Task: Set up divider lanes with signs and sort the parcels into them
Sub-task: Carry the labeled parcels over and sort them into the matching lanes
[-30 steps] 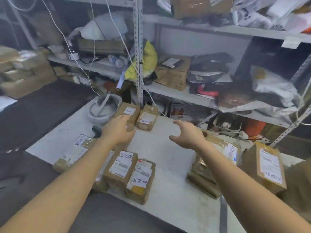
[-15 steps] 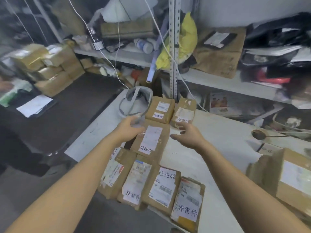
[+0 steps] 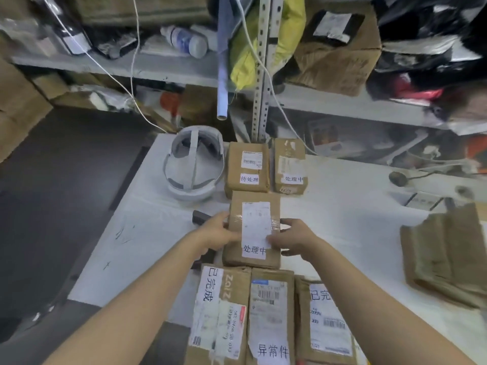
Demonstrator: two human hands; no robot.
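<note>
Brown cardboard parcel with the long white label (image 3: 254,230) sits in the middle of the white tabletop (image 3: 342,206), nearer its left edge than its right, and I have both hands on it. My left hand (image 3: 220,231) grips its left side with the fingers curled onto the top face. My right hand (image 3: 292,237) takes the right side, thumb laid over the lower corner of the label. Holding it by opposite flanks keeps it square and leaves the writing readable. I cannot tell whether it rests on the surface or is just lifted off it.

The label's bottom strip reads 处理中. At the far edge two sign boxes stand side by side: the small brown box signed 待处理 (image 3: 247,167) and, to its right, the small brown box signed 处理中 (image 3: 290,169). My parcel lines up with the 待处理 box, its far end just beside that box. I judge it belongs one lane to the right, so the next move calls for a short sideways shift without knocking either sign box.

Along the near edge three more lie side by side, close against my parcel's near end: the brown parcel signed 已完成 (image 3: 221,312), the brown parcel signed 异常件 (image 3: 271,317), and a brown parcel whose sign shows only 已完 (image 3: 324,320). I take these as sorted, or as markers for other lanes.

A white padded head-strap device (image 3: 193,167) lies at the far left corner, just beside the 待处理 box. A black handheld object (image 3: 200,217) is half hidden behind my left hand. A stack of flat brown packets (image 3: 445,256) waits near the right edge, well apart
</note>
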